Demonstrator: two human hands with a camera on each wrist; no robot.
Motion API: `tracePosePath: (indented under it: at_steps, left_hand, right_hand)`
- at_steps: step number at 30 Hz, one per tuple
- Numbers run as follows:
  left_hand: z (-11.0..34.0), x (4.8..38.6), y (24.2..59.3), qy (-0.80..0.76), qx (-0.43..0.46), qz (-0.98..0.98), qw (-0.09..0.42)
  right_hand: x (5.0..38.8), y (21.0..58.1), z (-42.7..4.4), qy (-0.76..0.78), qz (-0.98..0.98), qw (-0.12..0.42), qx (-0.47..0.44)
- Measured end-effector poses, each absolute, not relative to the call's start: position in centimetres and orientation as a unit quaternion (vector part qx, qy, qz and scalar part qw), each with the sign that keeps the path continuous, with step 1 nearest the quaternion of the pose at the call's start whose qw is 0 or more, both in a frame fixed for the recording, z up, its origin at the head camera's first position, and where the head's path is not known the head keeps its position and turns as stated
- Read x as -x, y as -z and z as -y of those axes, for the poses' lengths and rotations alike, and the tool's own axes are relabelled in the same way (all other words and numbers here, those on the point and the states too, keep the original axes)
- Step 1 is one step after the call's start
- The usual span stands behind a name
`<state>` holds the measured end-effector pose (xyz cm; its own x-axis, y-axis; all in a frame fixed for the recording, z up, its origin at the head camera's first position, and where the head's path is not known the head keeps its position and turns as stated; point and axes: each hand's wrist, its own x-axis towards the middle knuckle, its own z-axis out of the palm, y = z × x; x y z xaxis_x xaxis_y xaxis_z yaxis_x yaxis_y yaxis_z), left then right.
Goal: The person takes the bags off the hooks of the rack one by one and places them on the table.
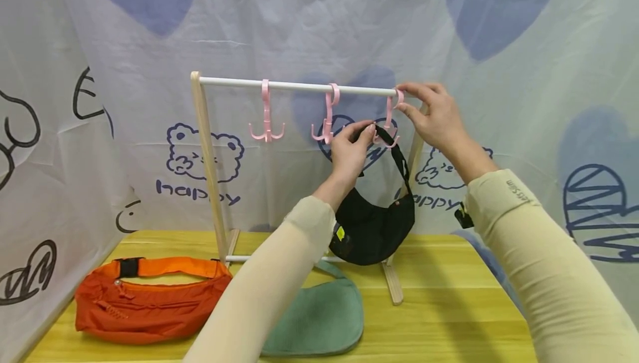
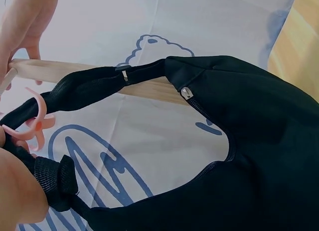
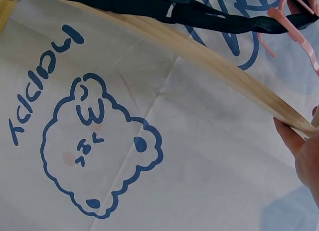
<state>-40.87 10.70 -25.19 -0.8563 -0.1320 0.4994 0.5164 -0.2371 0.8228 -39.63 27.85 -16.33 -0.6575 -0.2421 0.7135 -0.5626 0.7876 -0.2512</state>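
Note:
A black shoulder bag (image 1: 376,232) hangs in front of the rack's right side, its mouth and zipper showing in the left wrist view. My left hand (image 1: 349,152) pinches the bag's strap (image 1: 399,160) at the right-hand pink hook (image 1: 389,110). The strap lies over a prong of that hook (image 2: 37,123), though fingers partly hide the spot. At the right end of the white rod (image 1: 299,86), my right hand (image 1: 439,116) holds the top curve of the same hook between thumb and fingers. The right wrist view catches only part of this hand (image 3: 305,161), near the wooden post.
Two more pink hooks, a left one (image 1: 267,113) and a middle one (image 1: 328,116), hang from the rod. An orange waist bag (image 1: 150,307) lies on the wooden table (image 1: 439,296) at left. A green bag (image 1: 319,318) lies partly under my left forearm. Behind hangs a printed cloth (image 1: 319,19).

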Motion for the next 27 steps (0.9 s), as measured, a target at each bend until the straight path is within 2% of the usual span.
tracePosePath:
  at_steps: [17,27]
  left_hand:
    - [-10.7,40.9,23.8,0.74,0.176,0.612,0.217]
    - [-10.4,40.9,23.4,0.751,0.175,0.609,0.189]
  right_hand:
    - [39.6,16.4,-27.9,-0.238,0.879,0.344,-0.227]
    - [39.7,16.4,-27.8,-0.24,0.881,0.344,-0.219]
